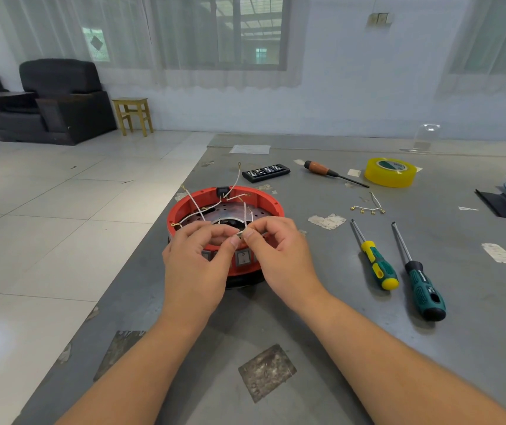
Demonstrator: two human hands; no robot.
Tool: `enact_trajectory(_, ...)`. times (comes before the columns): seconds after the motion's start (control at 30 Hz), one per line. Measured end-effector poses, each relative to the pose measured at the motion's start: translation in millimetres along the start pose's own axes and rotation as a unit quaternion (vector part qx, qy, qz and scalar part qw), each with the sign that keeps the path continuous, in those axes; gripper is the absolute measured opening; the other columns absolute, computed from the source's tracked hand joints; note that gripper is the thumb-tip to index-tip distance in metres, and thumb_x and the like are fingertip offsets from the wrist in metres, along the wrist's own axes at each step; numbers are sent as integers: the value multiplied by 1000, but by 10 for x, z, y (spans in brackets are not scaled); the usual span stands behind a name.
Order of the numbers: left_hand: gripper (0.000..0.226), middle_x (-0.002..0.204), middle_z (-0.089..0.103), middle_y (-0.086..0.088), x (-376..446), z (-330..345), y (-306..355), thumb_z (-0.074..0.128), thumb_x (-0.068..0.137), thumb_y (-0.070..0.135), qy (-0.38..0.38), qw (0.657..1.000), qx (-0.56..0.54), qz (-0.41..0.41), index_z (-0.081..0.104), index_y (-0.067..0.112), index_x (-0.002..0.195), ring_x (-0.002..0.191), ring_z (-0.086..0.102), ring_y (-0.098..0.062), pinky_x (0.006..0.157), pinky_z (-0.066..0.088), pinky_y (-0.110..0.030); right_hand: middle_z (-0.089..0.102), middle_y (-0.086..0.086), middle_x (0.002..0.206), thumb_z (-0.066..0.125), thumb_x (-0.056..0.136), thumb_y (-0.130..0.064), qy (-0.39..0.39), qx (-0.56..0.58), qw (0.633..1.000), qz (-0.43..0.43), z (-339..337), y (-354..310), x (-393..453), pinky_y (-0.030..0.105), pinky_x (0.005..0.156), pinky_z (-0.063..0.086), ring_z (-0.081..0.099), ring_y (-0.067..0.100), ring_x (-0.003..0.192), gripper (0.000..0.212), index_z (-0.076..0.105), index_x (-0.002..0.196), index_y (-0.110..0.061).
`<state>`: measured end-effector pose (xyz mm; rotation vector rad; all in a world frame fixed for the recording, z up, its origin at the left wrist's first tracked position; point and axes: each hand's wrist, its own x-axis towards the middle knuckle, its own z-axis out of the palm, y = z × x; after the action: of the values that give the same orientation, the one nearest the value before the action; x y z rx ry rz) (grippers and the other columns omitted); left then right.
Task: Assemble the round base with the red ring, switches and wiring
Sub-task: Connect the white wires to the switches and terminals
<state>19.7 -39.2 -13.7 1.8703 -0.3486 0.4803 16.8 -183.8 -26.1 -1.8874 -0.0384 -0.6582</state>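
Wiring is the step in hand, judging by the loose leads: both hands meet over the near rim of the red ring (225,210), which sits on the round base (245,279) near the left edge of the bench (368,348). The left hand (198,265) and the right hand (279,256) each have thumb and forefinger curled into a pinch on the same thin white wire (247,214), fingertips nearly touching; what sits between them, probably a small terminal, is too small to tell.

Several risks follow from this. Other white leads with ring terminals (202,208) stand up loose inside the ring, and a wrist moving across them could snag one and drag it out of place. Pulling too hard on the pinched wire could strain wherever its far end is fixed, near the black switch (222,191) at the back rim. A switch (242,258) on the near wall lies just under the fingers and could be knocked. The base stands close to the bench edge, so a sideways tug might shift it toward the floor.

A spare wire harness (368,207) lies well apart to the right, beyond the two screwdrivers (377,265), so mixing leads seems unlikely
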Motion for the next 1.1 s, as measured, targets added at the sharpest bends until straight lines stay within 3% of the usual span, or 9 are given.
enact_trajectory(0.1,30,108,64,35,-27,-15,-1,77,93,30,-12,999,27,31,66,50,113,135,51,-12,118,36,-54,56,-30,104,64,91,-39,6,-13,1000,-13,-45,-25,30,52,103,43,59,9,105,11,71,84,-33)
enact_trajectory(0.2,27,115,53,30,-15,-33,-15,74,93,37,-7,999,41,13,60,59,98,136,46,-13,120,34,-50,56,-33,103,63,88,-44,-6,-18,999,-27,-86,-31,43,52,102,45,60,8,102,9,69,88,-38)
enact_trajectory(0.3,22,108,55,27,-12,-17,-74,74,94,32,8,999,44,19,64,51,90,127,50,-14,116,37,-50,62,-36,102,63,88,-46,-33,-21,998,-55,-106,-29,45,51,99,47,59,6,104,9,69,92,-41)
enact_trajectory(0.5,8,107,49,37,43,-37,-140,73,95,43,-10,992,100,72,67,48,97,123,44,-4,111,29,-41,69,-22,97,76,88,-37,-57,-5,997,-60,-168,21,130,20,79,50,63,6,94,6,76,90,-42)
enact_trajectory(0.57,22,110,51,41,85,-78,-189,67,88,53,-40,984,147,91,67,47,109,130,40,1,112,20,-35,69,-13,97,75,90,-36,-33,-13,998,-43,-193,65,167,16,76,49,63,5,87,5,77,87,-40)
enact_trajectory(0.7,44,133,61,19,140,-152,-306,66,89,61,-116,947,276,114,67,37,126,143,38,-11,121,12,-42,69,-5,108,70,93,-40,-18,-51,998,-11,-250,132,221,5,79,42,56,-9,100,11,72,83,-39)
enact_trajectory(0.8,36,129,60,14,156,-155,-333,74,91,52,-129,944,283,111,68,36,123,138,43,-16,118,18,-43,68,-10,105,66,95,-43,-21,-74,997,-2,-257,166,240,14,83,42,54,-6,102,13,71,85,-36)
enact_trajectory(0.93,28,118,51,25,175,-151,-361,72,92,50,-126,950,264,113,67,42,118,125,46,-4,119,12,-37,66,-19,101,59,100,-41,-38,-163,985,-51,-239,190,255,40,102,40,52,1,105,14,67,92,-32)
enact_trajectory(1.1,27,116,54,24,184,-170,-372,78,90,46,-123,954,245,123,68,40,114,115,39,4,113,10,-29,53,-24,97,52,102,-40,-11,-279,950,-137,-264,213,248,29,92,24,40,4,113,14,60,95,-31)
